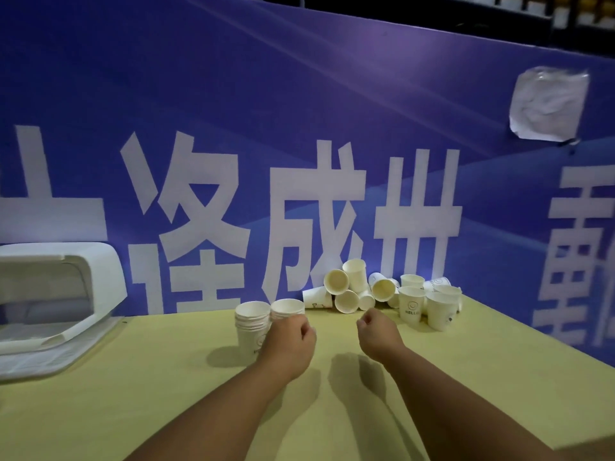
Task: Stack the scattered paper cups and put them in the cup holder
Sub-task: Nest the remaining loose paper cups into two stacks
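Two short stacks of white paper cups stand side by side on the yellow-green table: the left stack [250, 331] stands free, and the right stack [287, 307] is mostly hidden behind my left hand [289, 344], whose fingers curl around it. My right hand [377, 332] hovers to the right as a loose fist with nothing in it, just in front of a pile of scattered cups [382, 291]. Some cups in the pile lie on their sides, others stand upright. A white plastic holder [66, 281] sits at the table's left edge.
A blue banner with large white characters [299, 161] rises right behind the table and the cup pile. A crumpled white sheet [549, 104] is stuck on it at the upper right. The table surface [166, 394] stretches toward me.
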Tool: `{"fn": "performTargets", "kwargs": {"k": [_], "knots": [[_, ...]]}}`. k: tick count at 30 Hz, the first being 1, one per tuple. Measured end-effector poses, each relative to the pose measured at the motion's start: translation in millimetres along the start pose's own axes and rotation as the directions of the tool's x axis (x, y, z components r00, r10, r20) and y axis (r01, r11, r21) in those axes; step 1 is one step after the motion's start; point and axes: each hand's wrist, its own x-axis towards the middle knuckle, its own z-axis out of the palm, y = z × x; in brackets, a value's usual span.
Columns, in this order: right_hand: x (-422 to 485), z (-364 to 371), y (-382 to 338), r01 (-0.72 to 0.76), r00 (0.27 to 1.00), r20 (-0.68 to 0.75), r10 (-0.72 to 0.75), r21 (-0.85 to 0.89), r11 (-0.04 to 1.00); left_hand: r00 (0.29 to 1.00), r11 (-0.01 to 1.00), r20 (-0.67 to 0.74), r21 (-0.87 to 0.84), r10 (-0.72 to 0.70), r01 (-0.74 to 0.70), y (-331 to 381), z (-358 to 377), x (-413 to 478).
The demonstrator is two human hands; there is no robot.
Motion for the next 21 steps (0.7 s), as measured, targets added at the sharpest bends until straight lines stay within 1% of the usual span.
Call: {"fn": "performTargets", "kwargs": {"k": [3, 5, 6, 8, 10, 14, 16, 21], "knots": [[6, -18, 38, -0.062, 0.998, 0.004, 0.062, -0.074, 0.995, 0.994, 0.996, 0.091, -0.061, -0.06, 0.065, 8, 40, -2], [11, -26, 66, -0.086, 0.995, 0.041, 0.095, -0.173, 0.981, 0.989, 0.991, 0.122, -0.086, -0.088, 0.099, 8, 66, -4], [14, -29, 77, -0.082, 0.994, 0.056, 0.097, -0.236, 0.968, 0.988, 0.992, 0.121, -0.069, -0.093, 0.102, 8, 77, -3], [25, -32, 93, -0.066, 0.993, 0.078, 0.093, -0.291, 0.954, 0.992, 0.998, 0.111, 0.009, -0.063, 0.062, 7, 96, 6], [37, -32, 97, -0.07, 0.99, 0.102, 0.103, -0.282, 0.957, 0.992, 0.997, 0.127, 0.073, -0.025, 0.015, 6, 111, 20], [65, -24, 103, -0.017, 0.994, 0.094, 0.05, -0.321, 0.947, 0.99, 0.983, 0.14, 0.18, 0.003, -0.029, 2, 130, 49], [78, -20, 108, -0.011, 0.996, 0.081, 0.04, -0.324, 0.946, 0.989, 0.977, 0.143, 0.208, 0.023, -0.053, 1, 136, 61], [106, -12, 116, 0.039, 0.999, 0.043, -0.025, -0.372, 0.927, 0.986, 0.967, 0.121, 0.214, 0.117, -0.141, 0, 149, 96]]}}
